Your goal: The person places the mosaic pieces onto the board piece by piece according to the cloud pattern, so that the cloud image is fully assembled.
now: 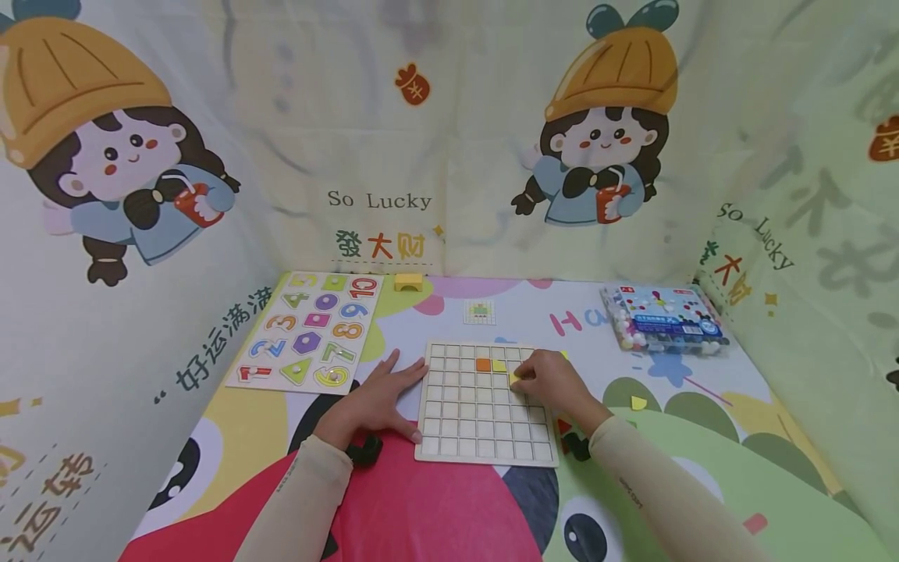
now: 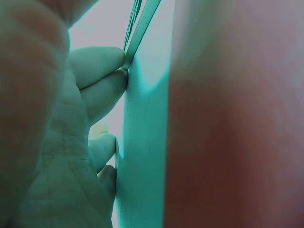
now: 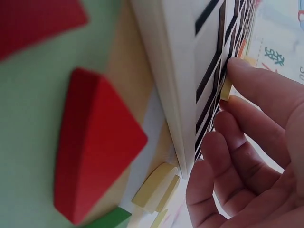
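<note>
Pinching yellow piece (image 3: 225, 90) in right grip (image 1: 559, 389); touching gridded board (image 1: 428, 454) with spread left grip (image 1: 371, 400). Looks early: two seated squares (image 1: 483, 364), mostly bare cells (image 1: 467, 412).

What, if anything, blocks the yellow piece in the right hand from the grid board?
Nothing visible: the right hand pinches the yellow piece right at the grid board. The red piece lies beside the board, not between them.

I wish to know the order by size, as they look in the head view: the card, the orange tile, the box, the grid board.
From largest to smallest:
1. Grid board
2. Box
3. Card
4. Orange tile
</note>
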Tool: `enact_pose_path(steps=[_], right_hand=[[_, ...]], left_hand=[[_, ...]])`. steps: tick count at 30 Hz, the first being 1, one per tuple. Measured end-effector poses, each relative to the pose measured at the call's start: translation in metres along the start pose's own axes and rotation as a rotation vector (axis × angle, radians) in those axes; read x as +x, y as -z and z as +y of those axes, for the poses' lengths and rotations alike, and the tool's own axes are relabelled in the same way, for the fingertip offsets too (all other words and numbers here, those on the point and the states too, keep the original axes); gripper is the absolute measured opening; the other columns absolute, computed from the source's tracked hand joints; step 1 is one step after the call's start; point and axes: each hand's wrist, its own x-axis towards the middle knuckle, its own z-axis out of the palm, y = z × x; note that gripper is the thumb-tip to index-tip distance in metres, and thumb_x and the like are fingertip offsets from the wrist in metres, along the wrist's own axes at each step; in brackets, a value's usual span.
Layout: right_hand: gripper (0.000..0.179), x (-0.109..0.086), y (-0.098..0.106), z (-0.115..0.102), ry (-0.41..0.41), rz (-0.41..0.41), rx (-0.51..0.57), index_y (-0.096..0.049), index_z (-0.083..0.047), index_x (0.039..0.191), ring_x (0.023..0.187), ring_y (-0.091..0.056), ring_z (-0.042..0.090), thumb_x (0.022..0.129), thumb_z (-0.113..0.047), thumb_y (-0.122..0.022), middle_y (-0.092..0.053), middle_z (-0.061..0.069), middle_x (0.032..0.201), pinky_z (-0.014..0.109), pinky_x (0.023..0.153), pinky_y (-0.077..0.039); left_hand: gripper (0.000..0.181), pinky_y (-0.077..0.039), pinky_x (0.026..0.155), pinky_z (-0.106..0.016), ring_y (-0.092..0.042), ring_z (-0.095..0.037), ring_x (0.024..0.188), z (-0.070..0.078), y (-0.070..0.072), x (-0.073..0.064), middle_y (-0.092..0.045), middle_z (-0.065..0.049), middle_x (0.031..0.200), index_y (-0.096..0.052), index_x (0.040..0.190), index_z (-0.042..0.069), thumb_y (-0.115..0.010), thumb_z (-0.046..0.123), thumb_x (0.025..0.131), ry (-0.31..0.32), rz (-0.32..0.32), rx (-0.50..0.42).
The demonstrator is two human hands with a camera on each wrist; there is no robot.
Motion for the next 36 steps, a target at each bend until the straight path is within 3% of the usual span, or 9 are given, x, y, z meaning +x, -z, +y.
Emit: enact_pose_path(steps=[7,26,32,36], right_hand=[[0.027,0.001,0.000,0.001,0.001,0.001,0.005,-0.084,-0.008,0.111,0.091,-0.063,0.016,0.089,-0.024,-0.087,-0.073,0.004,0.102,0.037,0.084,-0.060],[0.027,-0.001,-0.002,-0.001,0.002,0.029,-0.029,-0.085,-0.009,0.109,0.088,-0.063,0.015,0.087,-0.025,-0.089,-0.073,0.003,0.100,0.036,0.081,-0.060],[0.029,-0.010,0.007,0.001,-0.005,0.030,0.004,-0.084,-0.009,0.111,0.092,-0.065,0.017,0.091,-0.029,-0.085,-0.074,0.004,0.104,0.040,0.083,-0.060],[0.032,-0.023,0.023,0.009,0.003,0.051,0.022,-0.083,-0.007,0.115,0.089,-0.064,0.019,0.093,-0.031,-0.082,-0.074,0.005,0.101,0.035,0.078,-0.057]], left_hand=[[0.118,-0.033,0.124,-0.068,0.002,-0.037,0.167,0.001,0.001,0.000,-0.029,0.010,0.175,-0.037,0.165,0.032,-0.099,0.048,0.066,0.003,-0.005,-0.001],[0.118,-0.030,0.126,-0.067,0.003,-0.035,0.167,-0.001,0.001,0.003,-0.028,0.012,0.176,-0.036,0.166,0.034,-0.098,0.049,0.067,-0.010,-0.013,0.026],[0.118,-0.026,0.128,-0.066,0.004,-0.035,0.167,0.000,0.002,0.003,-0.027,0.012,0.176,-0.036,0.166,0.033,-0.098,0.049,0.067,-0.019,-0.018,0.018],[0.118,-0.023,0.130,-0.065,0.004,-0.035,0.167,0.001,0.001,0.003,-0.027,0.011,0.176,-0.036,0.166,0.031,-0.098,0.050,0.067,-0.027,-0.020,0.023]])
